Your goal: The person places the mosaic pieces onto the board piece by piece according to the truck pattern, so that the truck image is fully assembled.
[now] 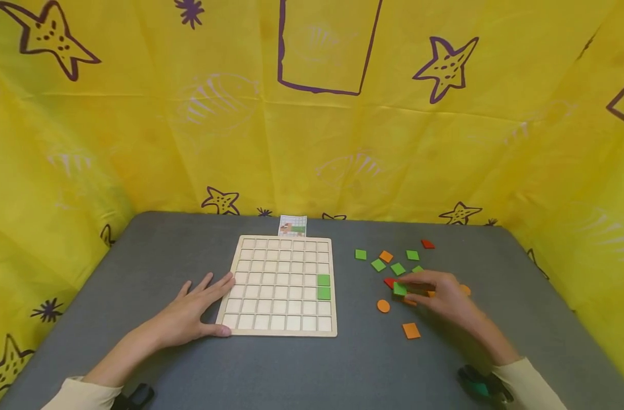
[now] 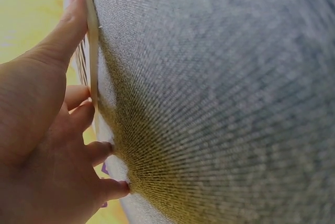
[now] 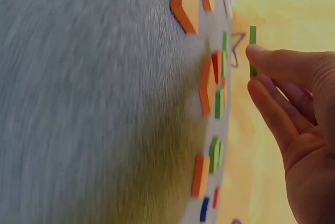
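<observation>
A wooden grid board (image 1: 281, 333) lies flat on the table, with two green square tiles (image 1: 323, 286) set one above the other in its rightmost column. My left hand (image 1: 189, 313) is spread along the board's left side, thumb and fingertips touching the edge. In the left wrist view, the thumb (image 2: 65, 30) rests on the rim. Over the loose pieces to the right, my right hand (image 1: 445, 296) pinches a green square tile (image 1: 399, 289) between thumb and fingers. The right wrist view has this tile (image 3: 253, 38) edge-on, raised off the table.
Loose green, orange and red pieces lie right of the board, including an orange disc (image 1: 383, 306), an orange square (image 1: 411, 331) and a red piece (image 1: 427, 244). A blue piece (image 3: 204, 209) appears in the right wrist view. Behind the board is a small printed card (image 1: 292, 225).
</observation>
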